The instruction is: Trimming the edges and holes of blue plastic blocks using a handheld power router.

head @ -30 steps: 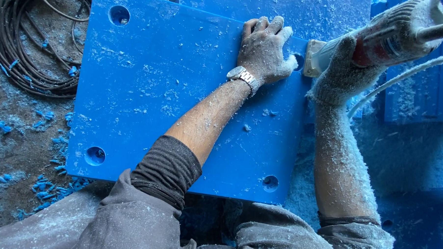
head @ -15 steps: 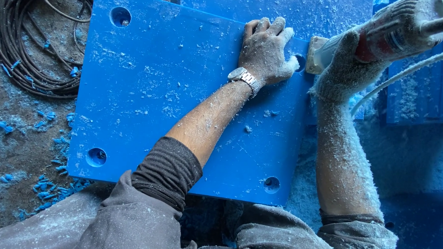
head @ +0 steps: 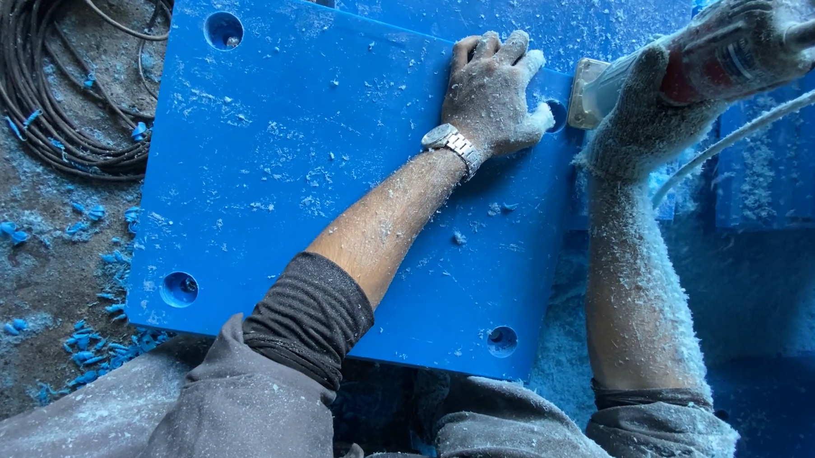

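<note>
Left hand [head: 492, 92] pressed flat, fingers together, on blue plastic slab [head: 291, 189], right hand [head: 646, 115] gripped dusty power tool [head: 702, 59] at slab's edge, coiled cable [head: 61, 72] lay nearby

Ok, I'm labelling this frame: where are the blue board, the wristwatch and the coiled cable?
blue board [head: 274, 179], head view, bare middle of its top face.
wristwatch [head: 440, 137], head view, its case on the left wrist.
coiled cable [head: 47, 81], head view, the loops at upper left.

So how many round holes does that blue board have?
4 holes in the blue board: top left, bottom left, bottom right, and top right, partly hidden by the left hand.
</note>
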